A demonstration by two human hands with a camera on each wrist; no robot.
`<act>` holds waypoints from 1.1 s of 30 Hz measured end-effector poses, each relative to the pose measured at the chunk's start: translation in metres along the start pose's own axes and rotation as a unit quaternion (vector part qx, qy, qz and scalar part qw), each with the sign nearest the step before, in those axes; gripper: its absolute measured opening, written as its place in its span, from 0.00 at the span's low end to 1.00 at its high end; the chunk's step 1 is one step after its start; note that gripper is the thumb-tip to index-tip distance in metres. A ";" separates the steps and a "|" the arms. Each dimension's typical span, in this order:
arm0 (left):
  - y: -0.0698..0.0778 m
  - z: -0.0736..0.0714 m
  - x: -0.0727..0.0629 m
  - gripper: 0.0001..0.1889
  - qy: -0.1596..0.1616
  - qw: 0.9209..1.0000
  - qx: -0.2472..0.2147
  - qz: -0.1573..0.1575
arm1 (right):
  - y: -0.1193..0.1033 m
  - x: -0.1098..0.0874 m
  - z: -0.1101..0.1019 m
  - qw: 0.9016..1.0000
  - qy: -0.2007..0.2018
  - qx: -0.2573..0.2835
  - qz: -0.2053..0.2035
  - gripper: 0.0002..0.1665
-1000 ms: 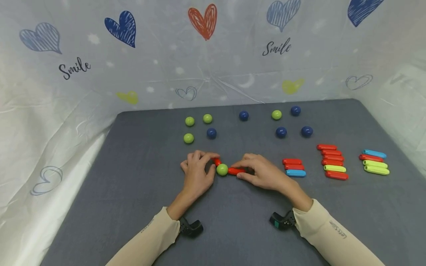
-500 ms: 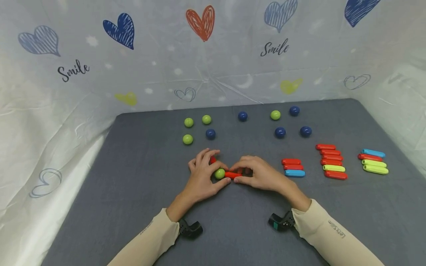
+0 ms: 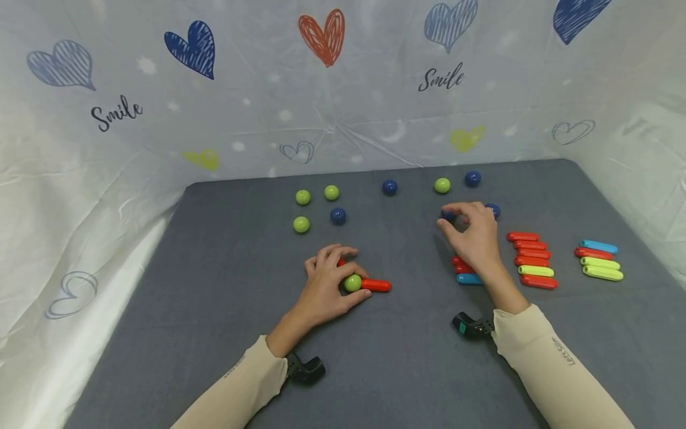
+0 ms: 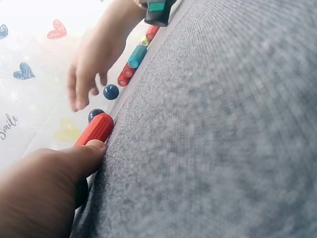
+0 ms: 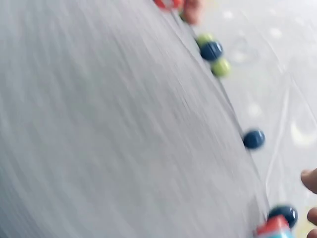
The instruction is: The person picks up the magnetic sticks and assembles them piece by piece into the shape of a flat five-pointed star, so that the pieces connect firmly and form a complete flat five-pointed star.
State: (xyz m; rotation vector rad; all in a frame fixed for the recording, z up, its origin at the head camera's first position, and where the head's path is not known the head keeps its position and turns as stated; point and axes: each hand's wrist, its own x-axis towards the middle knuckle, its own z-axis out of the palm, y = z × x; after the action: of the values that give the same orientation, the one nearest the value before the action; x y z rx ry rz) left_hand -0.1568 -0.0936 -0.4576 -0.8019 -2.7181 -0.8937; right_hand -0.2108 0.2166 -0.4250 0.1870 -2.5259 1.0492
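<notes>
Near the table's middle, my left hand (image 3: 320,285) pinches a red plastic stick (image 3: 378,286) with thumb and index finger where it meets a green ball (image 3: 352,283). A second red stick (image 3: 341,262) joins the ball's far side, mostly covered by the fingers. In the left wrist view, my thumb lies along the red stick (image 4: 98,128). My right hand (image 3: 476,238) hovers with parted, bent fingers over a blue ball (image 3: 447,217) at the back right. From the left wrist view, a gap separates those fingers from the blue ball (image 4: 111,91).
Loose green balls (image 3: 302,224) and blue balls (image 3: 390,187) lie along the table's back. On the right, red, yellow and blue sticks lie in three groups, one (image 3: 469,279) partly under my right forearm, others (image 3: 536,262) farther right. A printed curtain (image 3: 332,107) hangs behind.
My right hand has let go of the red stick and moved right and back to the blue ball. My left hand shifted right and took hold at the green ball and red stick.
</notes>
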 end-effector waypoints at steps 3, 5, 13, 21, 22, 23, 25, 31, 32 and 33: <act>0.000 0.001 0.000 0.10 0.002 1.000 -0.005 0.001 | 0.011 0.002 -0.010 0.999 -0.021 -0.023 0.028 0.25; 0.000 0.001 0.000 0.11 0.002 1.000 -0.008 0.002 | 0.016 0.003 -0.012 0.997 -0.052 -0.038 0.033 0.29; 0.000 0.001 -0.001 0.10 0.007 1.000 -0.025 0.001 | 0.023 0.004 -0.009 0.995 -0.086 -0.053 0.026 0.26; 0.001 0.000 0.001 0.09 0.019 0.999 -0.035 -0.032 | 0.015 0.002 -0.004 0.988 -0.156 -0.002 -0.010 0.22; 0.002 0.000 0.002 0.09 0.022 0.998 -0.035 -0.038 | 0.013 0.002 -0.003 0.985 -0.169 0.005 -0.016 0.22; 0.002 0.000 0.002 0.09 0.026 0.998 -0.035 -0.043 | 0.010 0.001 -0.001 0.983 -0.182 0.010 -0.023 0.22; 0.002 0.000 0.003 0.09 0.030 0.998 -0.034 -0.053 | 0.005 -0.001 0.003 0.978 -0.206 0.020 -0.038 0.23; 0.002 -0.001 0.003 0.10 0.035 0.996 -0.028 -0.071 | -0.016 -0.009 0.015 0.959 -0.267 0.040 -0.092 0.23; 0.002 -0.001 0.003 0.10 0.035 0.996 -0.026 -0.072 | -0.019 -0.011 0.017 0.955 -0.276 0.044 -0.098 0.23; 0.002 -0.001 0.003 0.10 0.036 0.996 -0.025 -0.072 | -0.023 -0.012 0.018 0.952 -0.284 0.048 -0.102 0.23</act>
State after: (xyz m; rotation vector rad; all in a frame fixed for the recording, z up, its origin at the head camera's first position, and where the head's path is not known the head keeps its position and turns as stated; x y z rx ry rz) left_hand -0.1581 -0.0916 -0.4553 -0.5767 -2.7284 -1.0031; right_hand -0.1995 0.1874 -0.4269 0.8705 -2.8593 1.1583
